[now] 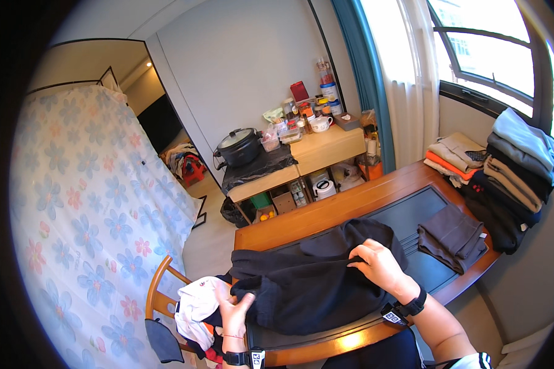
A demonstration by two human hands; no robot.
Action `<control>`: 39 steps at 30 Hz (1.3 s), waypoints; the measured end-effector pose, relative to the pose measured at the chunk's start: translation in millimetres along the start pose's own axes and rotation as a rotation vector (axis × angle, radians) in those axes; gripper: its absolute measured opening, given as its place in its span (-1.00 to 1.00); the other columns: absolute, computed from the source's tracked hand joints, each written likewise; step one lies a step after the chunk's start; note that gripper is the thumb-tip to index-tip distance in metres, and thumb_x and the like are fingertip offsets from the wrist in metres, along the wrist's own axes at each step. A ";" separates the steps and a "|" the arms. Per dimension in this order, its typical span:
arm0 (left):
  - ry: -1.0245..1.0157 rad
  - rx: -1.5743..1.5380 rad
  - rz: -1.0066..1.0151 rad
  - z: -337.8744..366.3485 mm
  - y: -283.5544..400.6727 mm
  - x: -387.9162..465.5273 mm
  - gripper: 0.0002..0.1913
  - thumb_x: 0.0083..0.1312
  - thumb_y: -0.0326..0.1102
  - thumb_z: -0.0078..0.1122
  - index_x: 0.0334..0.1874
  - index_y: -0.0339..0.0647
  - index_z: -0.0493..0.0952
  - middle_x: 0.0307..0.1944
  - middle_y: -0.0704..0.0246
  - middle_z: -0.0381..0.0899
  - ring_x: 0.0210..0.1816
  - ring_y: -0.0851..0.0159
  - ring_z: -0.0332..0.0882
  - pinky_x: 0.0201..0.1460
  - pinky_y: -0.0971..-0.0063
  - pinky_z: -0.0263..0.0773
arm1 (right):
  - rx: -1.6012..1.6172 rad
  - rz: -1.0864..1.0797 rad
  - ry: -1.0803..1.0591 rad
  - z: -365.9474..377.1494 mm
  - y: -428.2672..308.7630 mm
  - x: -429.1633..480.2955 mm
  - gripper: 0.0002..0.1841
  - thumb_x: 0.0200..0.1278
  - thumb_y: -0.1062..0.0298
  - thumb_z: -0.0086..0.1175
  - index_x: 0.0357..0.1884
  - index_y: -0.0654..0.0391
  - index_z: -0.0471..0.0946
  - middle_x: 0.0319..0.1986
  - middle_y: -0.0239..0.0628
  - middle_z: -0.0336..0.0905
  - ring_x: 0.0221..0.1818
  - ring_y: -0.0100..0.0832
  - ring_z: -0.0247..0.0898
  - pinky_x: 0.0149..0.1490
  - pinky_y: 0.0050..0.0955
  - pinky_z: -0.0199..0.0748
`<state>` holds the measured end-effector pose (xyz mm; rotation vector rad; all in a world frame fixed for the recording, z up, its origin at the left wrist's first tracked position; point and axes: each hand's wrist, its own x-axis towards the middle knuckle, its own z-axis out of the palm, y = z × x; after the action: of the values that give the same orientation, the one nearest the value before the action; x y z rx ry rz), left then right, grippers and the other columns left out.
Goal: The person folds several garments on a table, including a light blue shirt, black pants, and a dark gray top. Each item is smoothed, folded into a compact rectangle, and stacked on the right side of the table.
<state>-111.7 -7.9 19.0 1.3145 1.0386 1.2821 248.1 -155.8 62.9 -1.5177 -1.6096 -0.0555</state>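
A black garment (pixel 323 295), which looks like a pair of sweatpants, lies spread across the wooden table (pixel 295 217) in front of me. My right hand (pixel 381 267) pinches its fabric between thumb and fingers, towards the garment's right side. At the garment's left end, my left hand (pixel 233 309) has its thumb against a thick ribbed edge; its fingers are partly behind the cloth. To the right of my right hand lies a folded dark grey garment (pixel 450 235) on the table's dark inset panel.
Piles of folded clothes (pixel 512 175) stand at the table's far right end, by the window. Left of the table, a wooden chair (pixel 159 295) carries loose clothes (pixel 198 309). A cabinet (pixel 328 150) beyond holds a black electric pot (pixel 240 150) and jars. A flowered cover (pixel 92 221) hangs left.
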 end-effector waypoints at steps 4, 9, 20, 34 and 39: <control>-0.409 0.698 0.149 7.2 -3.2 -24.7 0.12 -0.21 -0.22 0.77 0.51 0.08 0.31 0.37 -0.07 0.15 0.44 -0.13 0.20 0.56 0.13 0.10 | -0.015 -0.070 0.132 1.4 -9.7 5.3 -0.70 -0.15 0.45 0.50 -0.36 0.14 0.59 -0.21 -0.24 0.48 -0.03 -0.13 0.38 0.10 -0.28 0.43; -0.621 0.758 0.040 18.4 -2.6 -9.3 0.13 -0.14 -0.26 0.72 0.56 0.25 0.23 0.30 -0.12 0.33 0.38 -0.17 0.30 0.52 0.07 0.15 | 0.407 -0.070 0.129 -2.5 -17.2 15.0 -0.68 -0.02 0.46 0.50 -0.28 0.17 0.56 -0.19 -0.24 0.61 -0.07 -0.22 0.54 0.08 -0.34 0.50; -0.879 0.717 -0.016 65.6 -7.1 -26.5 0.02 -0.07 -0.33 0.66 0.51 -0.08 0.29 0.46 0.12 0.36 0.49 0.02 0.28 0.55 0.29 0.18 | 0.323 0.164 0.105 -11.7 -20.6 -5.8 -0.68 0.12 0.42 0.47 -0.23 0.20 0.49 -0.38 -0.27 0.53 -0.35 -0.41 0.42 -0.14 -0.50 0.44; 0.156 0.351 0.703 48.7 63.0 47.7 -0.72 -0.01 -0.59 0.45 -0.24 -0.23 0.61 -0.26 0.37 0.64 -0.16 0.34 0.60 0.01 0.47 0.47 | -0.057 0.047 0.394 -29.2 23.5 8.0 -0.69 -0.14 0.64 0.39 -0.31 0.12 0.58 -0.35 -0.28 0.61 -0.19 -0.09 0.41 0.00 -0.26 0.41; 0.394 0.244 0.508 -43.7 44.0 42.8 -0.73 0.03 -0.67 0.25 -0.22 -0.26 0.51 -0.23 0.40 0.50 -0.21 0.35 0.47 0.00 0.43 0.43 | -0.024 -0.322 0.092 18.6 -29.7 -8.2 -0.58 -0.38 0.53 0.37 -0.31 0.02 0.57 -0.45 -0.35 0.49 -0.25 -0.20 0.46 0.01 -0.27 0.34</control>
<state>-154.5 31.4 66.9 1.6168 1.2026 1.8989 212.3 -158.8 62.2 -1.2426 -1.7690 -0.3195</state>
